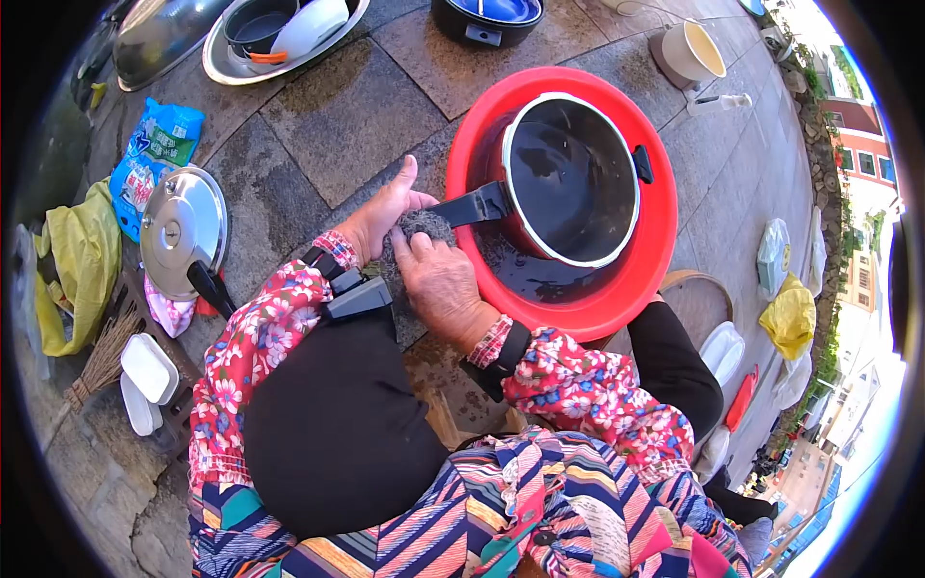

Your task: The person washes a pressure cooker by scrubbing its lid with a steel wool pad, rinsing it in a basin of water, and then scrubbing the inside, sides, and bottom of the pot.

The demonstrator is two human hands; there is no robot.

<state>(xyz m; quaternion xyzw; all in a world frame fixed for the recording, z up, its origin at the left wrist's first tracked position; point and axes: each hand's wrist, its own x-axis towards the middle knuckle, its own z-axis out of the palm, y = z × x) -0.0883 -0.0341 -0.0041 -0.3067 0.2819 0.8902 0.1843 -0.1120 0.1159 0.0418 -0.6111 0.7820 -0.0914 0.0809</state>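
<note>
A pressure cooker pot [568, 183], dark inside with a pale rim, rests tilted in a red basin [660, 231]. Its long black handle [472, 205] points toward me over the basin's edge. At the handle's end is my left hand [381, 214], thumb raised and fingers closed around it, partly hidden. My right hand [443, 284] presses a grey scouring pad [427, 227], which looks like steel wool, against the same end. Dark water [554, 281] lies in the basin beneath the pot. Left of me is a round metal lid [178, 226] with a black handle.
Beyond the basin stand a black pot with blue inside [487, 19] and a beige pot [689, 56]. A metal bowl [217, 63] holds a pan and a white dish. On the left lie a blue packet [159, 159], a straw broom [108, 358] and white containers [149, 369].
</note>
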